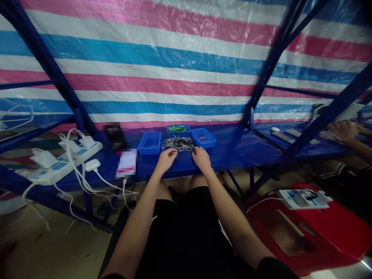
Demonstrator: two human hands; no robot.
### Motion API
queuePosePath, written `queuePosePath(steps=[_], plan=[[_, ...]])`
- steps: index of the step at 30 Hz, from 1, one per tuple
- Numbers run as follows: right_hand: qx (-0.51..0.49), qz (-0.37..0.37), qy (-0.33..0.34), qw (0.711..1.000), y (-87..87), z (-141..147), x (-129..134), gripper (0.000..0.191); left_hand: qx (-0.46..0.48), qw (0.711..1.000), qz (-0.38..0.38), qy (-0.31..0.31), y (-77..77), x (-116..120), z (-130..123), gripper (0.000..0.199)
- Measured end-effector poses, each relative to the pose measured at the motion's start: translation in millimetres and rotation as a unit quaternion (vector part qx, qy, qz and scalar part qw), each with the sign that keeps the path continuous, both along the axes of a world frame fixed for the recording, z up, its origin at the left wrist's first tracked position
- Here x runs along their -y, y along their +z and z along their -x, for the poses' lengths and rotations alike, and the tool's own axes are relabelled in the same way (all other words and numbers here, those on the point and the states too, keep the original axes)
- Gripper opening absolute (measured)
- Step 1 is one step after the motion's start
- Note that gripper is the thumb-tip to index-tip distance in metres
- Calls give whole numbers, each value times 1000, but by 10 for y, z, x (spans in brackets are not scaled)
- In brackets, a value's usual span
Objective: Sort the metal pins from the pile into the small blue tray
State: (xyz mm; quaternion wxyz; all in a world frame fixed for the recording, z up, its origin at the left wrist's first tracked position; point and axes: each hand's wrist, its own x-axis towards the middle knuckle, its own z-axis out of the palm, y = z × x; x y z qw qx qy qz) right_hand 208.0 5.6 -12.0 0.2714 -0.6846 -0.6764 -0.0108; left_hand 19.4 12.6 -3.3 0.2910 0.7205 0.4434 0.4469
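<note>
A loose pile of small, thin metal pieces, silvery and dark (178,144), lies on the blue table; they look like screws or pins, too small to name surely. My left hand (167,159) is at the pile's near left edge, fingers curled and pressed together; anything between them is too small to see. At the near right edge, my right hand (201,158) bends its fingers down to the pieces, fingertips partly hidden. Around the pile stand a bare blue tray (150,151) on the left, a tray with green pieces (178,128) behind, and a tray with a few metal pieces (204,138) on the right.
Left of the trays are a pixelated phone (127,163), a dark pixelated object (115,136) and a white power strip (65,162) with chargers and trailing cables. Blue frame posts (269,62) rise at both sides. Another person's hands (344,131) are far right, above a red stool (314,228).
</note>
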Motion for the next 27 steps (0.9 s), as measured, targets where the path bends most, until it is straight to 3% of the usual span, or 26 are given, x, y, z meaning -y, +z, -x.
queuePosePath(steps=[16, 22, 27], plan=[[-6, -25, 7, 1000, 27, 16, 62, 19, -8, 1000, -3, -7, -39, -13, 13, 26], [-103, -125, 64, 985, 17, -37, 39, 21, -21, 1000, 0, -6, -32, -10, 11, 26], [-139, -75, 123, 980, 2, -92, -18, 20, -33, 999, -2, -11, -14, 1, -2, 25]])
